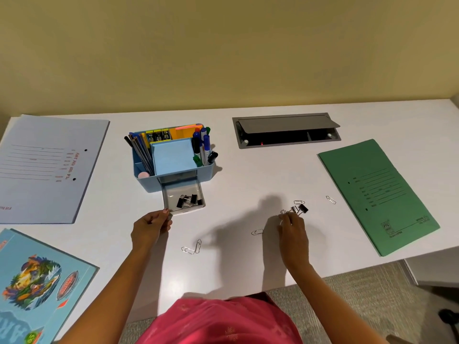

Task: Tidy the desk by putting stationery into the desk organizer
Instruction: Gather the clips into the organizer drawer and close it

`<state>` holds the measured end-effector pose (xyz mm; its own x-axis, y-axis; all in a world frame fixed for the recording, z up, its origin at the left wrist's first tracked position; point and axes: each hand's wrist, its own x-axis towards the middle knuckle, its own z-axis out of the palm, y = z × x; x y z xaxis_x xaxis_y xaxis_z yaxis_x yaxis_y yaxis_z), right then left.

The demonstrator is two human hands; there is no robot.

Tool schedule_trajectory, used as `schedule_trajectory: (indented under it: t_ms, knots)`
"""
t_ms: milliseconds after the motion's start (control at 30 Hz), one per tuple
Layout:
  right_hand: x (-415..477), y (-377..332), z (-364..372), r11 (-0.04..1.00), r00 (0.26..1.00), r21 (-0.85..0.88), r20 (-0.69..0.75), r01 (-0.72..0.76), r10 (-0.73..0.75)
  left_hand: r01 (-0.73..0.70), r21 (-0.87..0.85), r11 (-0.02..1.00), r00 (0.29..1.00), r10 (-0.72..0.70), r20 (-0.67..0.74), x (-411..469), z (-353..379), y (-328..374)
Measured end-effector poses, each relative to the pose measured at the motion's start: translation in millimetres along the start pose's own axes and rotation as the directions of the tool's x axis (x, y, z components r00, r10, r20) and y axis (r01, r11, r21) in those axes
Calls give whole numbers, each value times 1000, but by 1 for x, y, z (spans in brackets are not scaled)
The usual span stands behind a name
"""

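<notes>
Detail's rough on the left: the pale folder (49, 167) runs off the left edge, and the picture book (37, 289) gets chopped by the left and bottom edges. The print on the green folder (377, 194) is way too small to read. The right grip (293, 232) has its fingertips tucked behind the back of the hand, so I can't tell if it's pinching any of the clips (301, 209). The left grip (151, 225) covers the drawer's (178, 192) near-left corner. The pens (203, 145) are buried in the organizer (144, 182). Inside, the cable hatch (285, 139) is just dark.
</notes>
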<state>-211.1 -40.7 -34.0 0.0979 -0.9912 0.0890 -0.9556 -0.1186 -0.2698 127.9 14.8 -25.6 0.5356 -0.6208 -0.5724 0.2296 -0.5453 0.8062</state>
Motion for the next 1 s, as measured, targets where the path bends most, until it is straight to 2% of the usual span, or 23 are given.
schedule_trajectory:
  t_ms: [133, 300, 400, 500, 667, 1000]
  knots:
    - [0, 1, 1, 1000, 1000, -21, -17, 14, -14, 17, -39, 999, 1000, -18, -1, -1, 1, 1]
    - [-3, 5, 4, 998, 997, -20, -53, -61, 60, 21, -45, 999, 1000, -21, -10, -2, 2, 1]
    - [-9, 5, 4, 996, 996, -8, -19, -85, 85, 21, -39, 999, 1000, -21, -12, -2, 2, 1]
    - [-10, 4, 2, 991, 992, 49, 6, -128, 128, 20, -35, 999, 1000, -20, -16, -3, 2, 1]
    - [-4, 8, 6, 978, 982, 157, -109, -136, 154, 17, -41, 999, 1000, -18, -14, -3, 1, 1]
    - [10, 0, 12, 918, 945, 327, -159, -223, 286, 5, -51, 999, 1000, -6, -16, -4, 3, 2]
